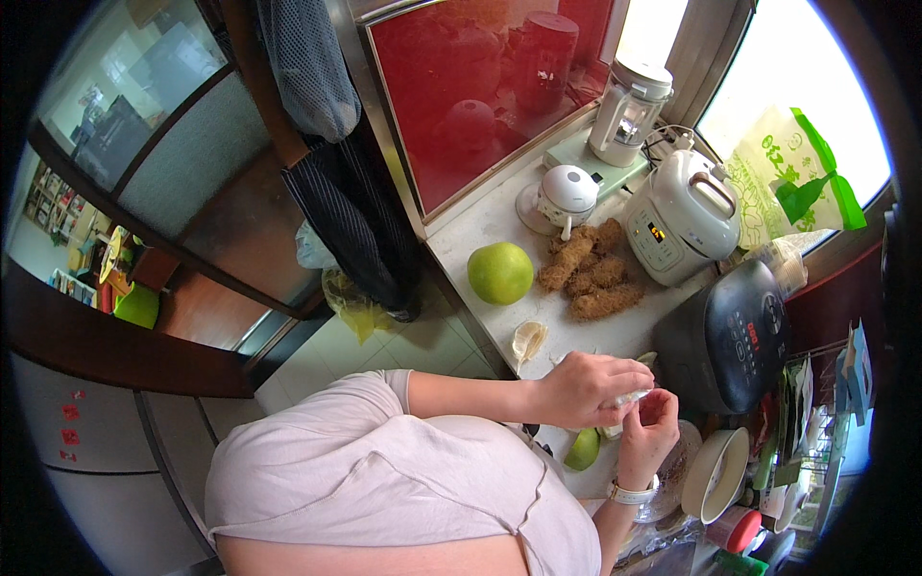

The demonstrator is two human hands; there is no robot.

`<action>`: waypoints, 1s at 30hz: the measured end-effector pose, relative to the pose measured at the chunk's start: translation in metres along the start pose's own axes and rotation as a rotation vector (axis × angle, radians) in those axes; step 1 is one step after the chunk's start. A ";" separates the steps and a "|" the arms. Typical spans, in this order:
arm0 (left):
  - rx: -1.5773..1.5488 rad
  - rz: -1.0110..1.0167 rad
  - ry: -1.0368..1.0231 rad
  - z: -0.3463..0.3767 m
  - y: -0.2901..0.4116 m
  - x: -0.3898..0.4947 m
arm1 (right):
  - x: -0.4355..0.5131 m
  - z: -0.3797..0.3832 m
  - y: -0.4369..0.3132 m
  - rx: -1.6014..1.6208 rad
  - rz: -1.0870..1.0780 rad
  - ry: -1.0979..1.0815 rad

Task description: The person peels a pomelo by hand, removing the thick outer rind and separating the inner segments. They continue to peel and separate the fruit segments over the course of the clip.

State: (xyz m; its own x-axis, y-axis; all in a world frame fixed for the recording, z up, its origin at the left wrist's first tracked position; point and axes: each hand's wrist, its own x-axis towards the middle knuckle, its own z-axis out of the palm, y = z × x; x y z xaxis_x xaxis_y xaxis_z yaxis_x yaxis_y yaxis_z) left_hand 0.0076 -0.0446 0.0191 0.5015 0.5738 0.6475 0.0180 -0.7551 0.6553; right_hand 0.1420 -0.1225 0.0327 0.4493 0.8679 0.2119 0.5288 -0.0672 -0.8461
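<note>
My left hand (592, 390) pinches a small white piece of fruit or pith (631, 397), partly hidden by the fingers. My right hand (650, 430), with a white-banded watch on its wrist, meets the same piece with thumb and fingertips. Just below the hands lies a cut piece of green peel (583, 450). A pale peeled fruit segment (529, 340) rests near the counter edge, left of my left hand. Beyond it sits a whole green pomelo-like fruit (500, 273).
Hairy brown tubers (592, 277) lie on the white counter (461, 248). Behind stand a white electric cooker (684, 219), a blender (628, 119) and a small white appliance (567, 193). A dark rice cooker (731, 338) is close to my hands. A cream round pan (714, 475) sits right.
</note>
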 end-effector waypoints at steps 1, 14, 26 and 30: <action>0.015 0.002 -0.012 0.001 0.000 -0.001 | 0.000 -0.001 -0.003 -0.062 -0.029 0.014; 0.072 -0.045 0.008 0.002 0.003 -0.001 | 0.004 0.001 0.012 0.196 0.086 0.000; -0.490 -0.419 0.005 -0.006 -0.001 0.001 | 0.002 -0.015 0.027 0.890 0.448 -0.121; -0.592 -0.460 0.019 -0.004 -0.005 -0.001 | -0.002 -0.005 0.028 0.942 0.438 -0.047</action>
State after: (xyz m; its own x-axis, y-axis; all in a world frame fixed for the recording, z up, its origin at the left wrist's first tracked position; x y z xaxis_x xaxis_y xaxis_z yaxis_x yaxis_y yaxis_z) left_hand 0.0031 -0.0398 0.0166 0.5408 0.7996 0.2611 -0.2486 -0.1446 0.9578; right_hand 0.1598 -0.1287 0.0111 0.4274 0.8798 -0.2080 -0.4597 0.0134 -0.8880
